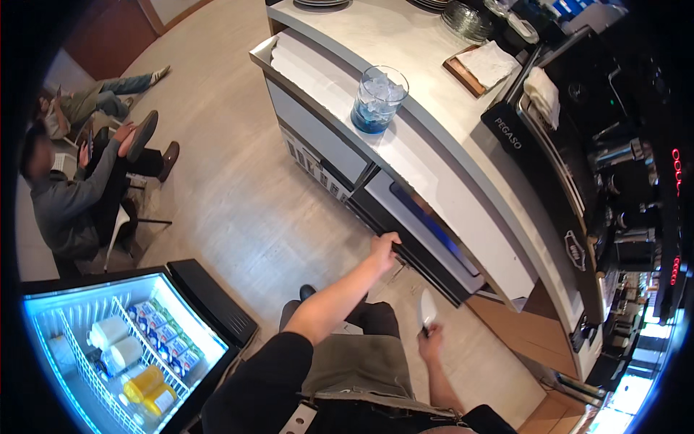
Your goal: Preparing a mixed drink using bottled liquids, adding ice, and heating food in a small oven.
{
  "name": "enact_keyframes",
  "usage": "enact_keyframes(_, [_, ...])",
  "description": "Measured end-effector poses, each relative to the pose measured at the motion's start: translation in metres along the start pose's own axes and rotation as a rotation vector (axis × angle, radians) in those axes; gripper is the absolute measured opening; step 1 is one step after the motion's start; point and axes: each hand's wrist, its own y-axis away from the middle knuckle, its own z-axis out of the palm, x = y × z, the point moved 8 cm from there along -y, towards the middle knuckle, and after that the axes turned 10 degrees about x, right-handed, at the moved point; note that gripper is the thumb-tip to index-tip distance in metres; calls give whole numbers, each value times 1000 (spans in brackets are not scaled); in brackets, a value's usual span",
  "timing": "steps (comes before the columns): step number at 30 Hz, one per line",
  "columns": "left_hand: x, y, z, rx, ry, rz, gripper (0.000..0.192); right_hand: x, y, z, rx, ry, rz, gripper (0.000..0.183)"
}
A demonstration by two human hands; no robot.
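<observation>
My left hand [385, 250] reaches forward, its fingers closed over the dark edge of the door [379, 196] on an under-counter appliance. A blue glow shows in the long slot on that appliance's front. Lower and to the right, my right hand [432, 340] holds a pale, scoop-like utensil [426, 306] by its dark handle; its exact kind is hard to tell. A clear glass [379, 100] of ice with blue liquid at the bottom stands on the white ledge [450, 200] above the appliance.
A lit chest cooler [211, 336] with bottles and packs in wire baskets is at lower left. Two seated people [81, 200] are beyond it. On the counter [379, 32] sit a wooden tray [463, 70] with a cloth, stacked plates, and a black espresso machine [574, 135] at right.
</observation>
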Motion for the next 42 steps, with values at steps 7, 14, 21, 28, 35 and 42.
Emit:
enact_keyframes(7, [-32, -90, -39, 223, -154, -76, 47, 68, 124, -89, -211, 14, 234, 33])
enact_keyframes(14, [26, -26, -115, 232, -325, -42, 39, -140, 32, -169, -363, -287, 85, 38])
enact_keyframes(21, [110, 52, -172, 330, -433, -29, 35, -433, -113, -229, -516, -707, -195, 40])
enact_keyframes(28, [180, 61, -240, 340, -582, -81, 37, -613, -334, -199, -94, -608, -227, 70])
enact_keyframes(35, [294, 46, -196, 228, -689, -74, 41, -571, -470, -189, 223, -12, 155, 84])
enact_keyframes(42, [361, 5, -217, 239, -640, -57, 43, -576, -446, -148, 191, 97, 183, 70])
